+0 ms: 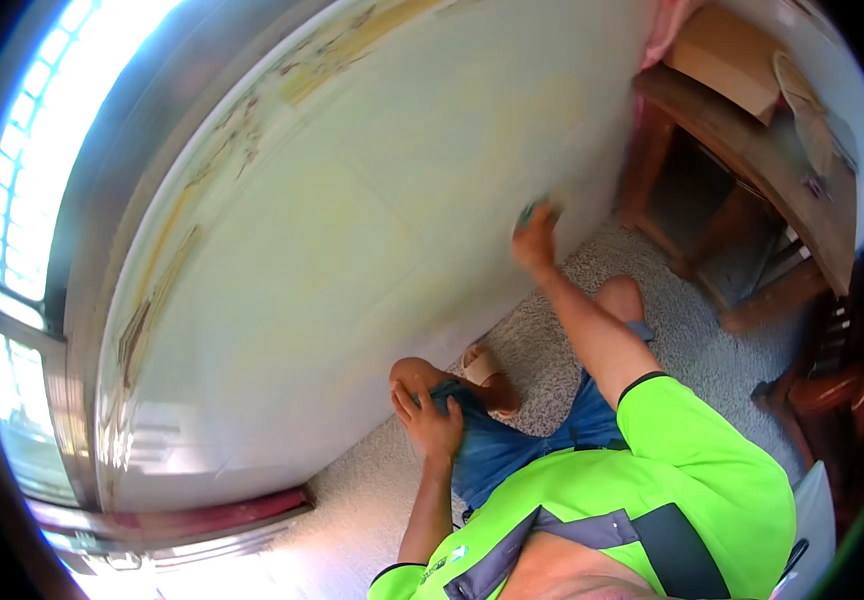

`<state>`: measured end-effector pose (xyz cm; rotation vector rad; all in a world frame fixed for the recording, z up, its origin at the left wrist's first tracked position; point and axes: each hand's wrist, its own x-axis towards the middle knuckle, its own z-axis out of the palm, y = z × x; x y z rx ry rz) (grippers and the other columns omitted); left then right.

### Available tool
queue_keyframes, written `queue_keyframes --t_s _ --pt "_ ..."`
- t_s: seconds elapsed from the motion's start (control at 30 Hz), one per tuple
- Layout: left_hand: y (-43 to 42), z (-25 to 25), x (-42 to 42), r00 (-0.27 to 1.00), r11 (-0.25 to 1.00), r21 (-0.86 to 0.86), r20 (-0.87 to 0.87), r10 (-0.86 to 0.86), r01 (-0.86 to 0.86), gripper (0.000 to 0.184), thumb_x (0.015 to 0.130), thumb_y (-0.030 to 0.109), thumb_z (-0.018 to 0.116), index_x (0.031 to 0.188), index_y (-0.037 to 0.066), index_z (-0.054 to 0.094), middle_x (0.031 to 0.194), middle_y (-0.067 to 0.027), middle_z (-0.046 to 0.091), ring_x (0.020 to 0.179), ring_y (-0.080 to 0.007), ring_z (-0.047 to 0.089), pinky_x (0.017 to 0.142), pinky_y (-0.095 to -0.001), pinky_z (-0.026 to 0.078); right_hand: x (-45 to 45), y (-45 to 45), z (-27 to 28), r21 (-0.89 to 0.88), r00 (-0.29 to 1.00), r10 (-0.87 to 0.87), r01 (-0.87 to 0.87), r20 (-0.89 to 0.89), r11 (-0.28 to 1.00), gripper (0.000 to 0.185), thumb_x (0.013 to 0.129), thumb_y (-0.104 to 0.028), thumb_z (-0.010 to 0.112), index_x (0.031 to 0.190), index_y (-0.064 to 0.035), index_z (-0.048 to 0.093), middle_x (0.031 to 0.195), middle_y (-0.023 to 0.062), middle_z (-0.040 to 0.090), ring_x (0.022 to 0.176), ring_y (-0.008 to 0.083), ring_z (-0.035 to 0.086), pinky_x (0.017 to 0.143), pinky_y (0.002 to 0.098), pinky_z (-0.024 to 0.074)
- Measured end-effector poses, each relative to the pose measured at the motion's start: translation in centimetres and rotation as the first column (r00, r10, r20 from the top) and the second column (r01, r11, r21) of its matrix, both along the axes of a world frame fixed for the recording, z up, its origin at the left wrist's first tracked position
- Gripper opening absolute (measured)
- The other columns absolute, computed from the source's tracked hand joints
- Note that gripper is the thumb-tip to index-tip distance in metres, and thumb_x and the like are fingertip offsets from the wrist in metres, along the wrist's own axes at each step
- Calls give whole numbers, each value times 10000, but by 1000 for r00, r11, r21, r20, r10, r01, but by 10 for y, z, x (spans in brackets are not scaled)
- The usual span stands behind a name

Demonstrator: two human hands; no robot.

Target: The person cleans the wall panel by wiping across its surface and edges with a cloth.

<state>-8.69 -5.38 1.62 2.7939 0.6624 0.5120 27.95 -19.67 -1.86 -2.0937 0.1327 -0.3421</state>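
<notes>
My right hand (535, 240) is closed around a small dark green thing (526, 214), pad-like in look, and presses it to a large pale wall (372, 220). Blur and my fingers hide most of the green thing. My left hand (428, 418) lies on my bent left knee, its fingers spread and holding nothing. The wall is glossy, with faint yellowish patches and a brown and yellow branch-like pattern (252, 120) along its left and upper part.
A wooden table (752, 150) at the upper right bears a cardboard box (727, 60). Dark wooden furniture (832, 390) stands at the right. A barred window (27, 200) lets in bright light at the left. Speckled grey floor (592, 260) runs along the wall's foot.
</notes>
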Motion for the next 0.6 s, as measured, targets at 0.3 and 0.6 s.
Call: queue_keyframes --t_s 0.3,0.6 --pt "-4 -1 2 999 997 60 -20 42 -40 793 812 281 720 1534 122 434 1609 -271 274 1464 -489 277 1172 -570 323 21 -12 95 585 960 134 35 -244 811 607 956 -69 507 1501 112 309 1440 317 360 1079 432 583 949 545 495" --pt "22 3 -35 989 934 -347 141 -33 81 689 922 256 657 1536 68 406 1577 -283 341 1440 -467 348 1185 -522 323 19 -14 176 50 715 77 -155 695 987 785 854 96 550 1584 -74 315 1549 292 309 1419 479 345 1139 539 344"
